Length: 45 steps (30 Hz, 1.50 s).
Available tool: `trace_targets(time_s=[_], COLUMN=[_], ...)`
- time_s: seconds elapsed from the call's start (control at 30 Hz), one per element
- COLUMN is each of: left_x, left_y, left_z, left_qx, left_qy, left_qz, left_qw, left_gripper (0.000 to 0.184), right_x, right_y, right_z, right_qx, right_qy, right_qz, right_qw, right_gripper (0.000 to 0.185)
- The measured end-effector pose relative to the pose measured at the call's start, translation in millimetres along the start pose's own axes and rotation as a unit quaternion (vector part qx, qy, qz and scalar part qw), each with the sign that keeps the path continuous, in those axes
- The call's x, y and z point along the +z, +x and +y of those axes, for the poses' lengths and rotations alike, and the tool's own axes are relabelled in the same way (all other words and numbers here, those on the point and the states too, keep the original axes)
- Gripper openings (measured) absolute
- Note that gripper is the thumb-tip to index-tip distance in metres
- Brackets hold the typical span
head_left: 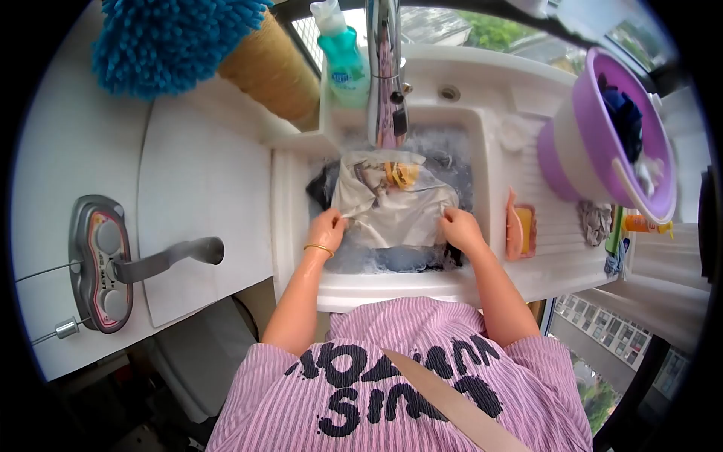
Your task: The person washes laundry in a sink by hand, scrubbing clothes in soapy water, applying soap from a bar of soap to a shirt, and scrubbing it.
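Note:
A wet white garment with a yellow and dark print, perhaps a T-shirt [392, 218], is stretched between my two hands above soapy water in the sink [482, 173]. My left hand [327, 228] pinches its left edge, a yellow bangle on the wrist. On the other side, my right hand [461, 229] grips the right edge with fingers closed. Dark cloth [322, 184] shows in the suds at the sink's left, and more dark fabric lies under the water near the front. The chrome faucet [385, 83] stands just behind the garment.
A green soap bottle [343, 60] stands behind the sink, left of the faucet. To the right, a purple and white bucket [565, 139] holds clothes, with a pink soap dish [520, 230] nearer me. A blue fuzzy object [181, 45] tops a rope-wrapped post [275, 71] at left.

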State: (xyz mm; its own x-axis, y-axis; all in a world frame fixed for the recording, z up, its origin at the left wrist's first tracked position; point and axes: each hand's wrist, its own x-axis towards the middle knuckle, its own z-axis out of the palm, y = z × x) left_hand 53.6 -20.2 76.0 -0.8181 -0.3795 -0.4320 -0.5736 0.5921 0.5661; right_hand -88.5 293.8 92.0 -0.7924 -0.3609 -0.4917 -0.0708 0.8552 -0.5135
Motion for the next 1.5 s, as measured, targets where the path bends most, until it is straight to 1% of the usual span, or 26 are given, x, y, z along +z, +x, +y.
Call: trace_targets(time_s=[0.03,0.1,0.13,0.27,0.3,0.33,0.37,0.43,0.47,0.5,0.57,0.6,0.63,0.7,0.73,0.83,0.97,1.03,1.07,1.1,1.17,1.2,1.3,1.37,1.43,1.5], left_x=[-6.7,-17.3,-25.6,-58.7,-64.5,-69.7,-71.8,-69.2,-66.1,-57.7,-33.3,-22.2,-9.3,13.3,21.5,13.9,1.6,-18.9,-16.4,-12.0,2.1,14.1,37.2,42.8,49.1,41.1], left_y=[0.3,2.8,4.1,1.5,-0.1,-1.6,-1.9,0.5,2.5,4.9,12.4,18.6,23.1,29.6,37.8,37.7,40.3,23.9,25.2,24.7,27.0,29.2,23.4,21.6,26.6,21.2], left_z=[-0.7,-10.4,-16.5,-9.9,-3.6,2.9,6.7,5.6,4.1,1.1,-6.3,-12.4,-18.4,-25.4,-34.6,-26.4,-38.0,-5.9,-9.2,-12.3,-20.3,-31.4,-44.9,-54.9,-81.7,-64.0], left_qx=[-0.002,0.010,0.027,0.054,0.054,0.027,0.000,-0.028,-0.053,-0.053,-0.051,-0.073,-0.073,-0.104,-0.100,-0.173,-0.132,-0.082,-0.064,-0.065,-0.122,-0.128,-0.164,-0.195,-0.155,-0.129], left_qy=[-0.095,-0.134,-0.210,-0.375,-0.375,-0.470,-0.559,-0.580,-0.601,-0.601,-0.544,-0.500,-0.502,-0.383,-0.337,-0.277,-0.333,-0.631,-0.640,-0.640,-0.435,-0.336,-0.274,-0.302,-0.308,-0.372], left_qz=[0.026,0.064,0.094,0.160,0.160,0.178,0.193,0.165,0.135,0.135,0.051,0.032,0.032,0.056,0.055,0.022,0.054,0.155,0.161,0.163,0.100,0.098,0.110,0.136,0.137,0.135], left_qw=[0.995,0.989,0.973,0.911,0.912,0.864,0.806,0.797,0.786,0.786,0.836,0.862,0.861,0.916,0.935,0.945,0.932,0.756,0.748,0.748,0.887,0.928,0.941,0.923,0.929,0.909], left_gripper=[0.024,0.025,0.023,0.018,0.018,0.013,0.010,0.014,0.021,0.021,0.035,0.044,0.044,0.048,0.048,0.036,0.025,0.020,0.029,0.029,0.044,0.055,0.051,0.042,0.028,0.022], right_x=[-1.5,-9.6,-13.7,-44.5,-42.7,-40.3,-43.1,-51.1,-50.0,-46.3,-36.0,-30.0,-24.9,-21.7,-15.4,-7.6,-25.9,-42.7,-48.2,-53.1,-54.7,-52.3,-45.4,-48.5,-64.8,-90.3], right_y=[6.2,17.7,21.1,49.3,60.5,69.4,70.1,66.7,73.3,74.9,73.6,68.5,62.4,41.2,37.3,46.7,61.8,63.3,62.6,62.3,61.5,57.0,35.0,13.8,-7.7,-31.1], right_z=[5.6,10.8,14.5,14.3,18.7,23.7,16.2,-8.3,-6.2,-0.9,10.2,5.2,2.0,-24.4,-28.0,-19.2,-13.5,-22.6,-25.0,-28.4,-32.4,-32.6,-31.1,-33.9,-37.3,-50.0], right_qx=[-0.001,0.058,0.080,0.122,0.118,0.112,0.113,0.030,0.047,0.047,-0.048,-0.038,-0.038,0.037,0.020,-0.020,-0.045,-0.025,-0.024,-0.046,-0.070,-0.091,-0.130,-0.143,-0.121,-0.111], right_qy=[-0.001,0.267,0.433,0.443,0.522,0.596,0.596,0.624,0.551,0.550,0.229,0.142,0.140,-0.010,-0.035,-0.066,-0.115,-0.028,-0.028,-0.002,0.024,0.008,-0.015,-0.043,-0.014,0.027], right_qz=[-0.002,0.021,0.014,0.032,0.051,0.069,0.068,0.173,0.200,0.199,0.181,0.183,0.182,0.118,0.133,0.115,0.157,0.275,0.272,0.311,0.349,0.297,0.214,0.187,0.185,0.173], right_qw=[1.000,0.962,0.898,0.888,0.843,0.792,0.792,0.761,0.809,0.809,0.955,0.972,0.972,0.992,0.990,0.991,0.980,0.961,0.961,0.949,0.934,0.950,0.968,0.971,0.975,0.978], right_gripper=[0.031,0.027,0.025,0.022,0.022,0.023,0.023,0.025,0.027,0.027,0.032,0.038,0.038,0.040,0.038,0.033,0.026,0.019,0.019,0.017,0.016,0.015,0.015,0.015,0.015,0.015])
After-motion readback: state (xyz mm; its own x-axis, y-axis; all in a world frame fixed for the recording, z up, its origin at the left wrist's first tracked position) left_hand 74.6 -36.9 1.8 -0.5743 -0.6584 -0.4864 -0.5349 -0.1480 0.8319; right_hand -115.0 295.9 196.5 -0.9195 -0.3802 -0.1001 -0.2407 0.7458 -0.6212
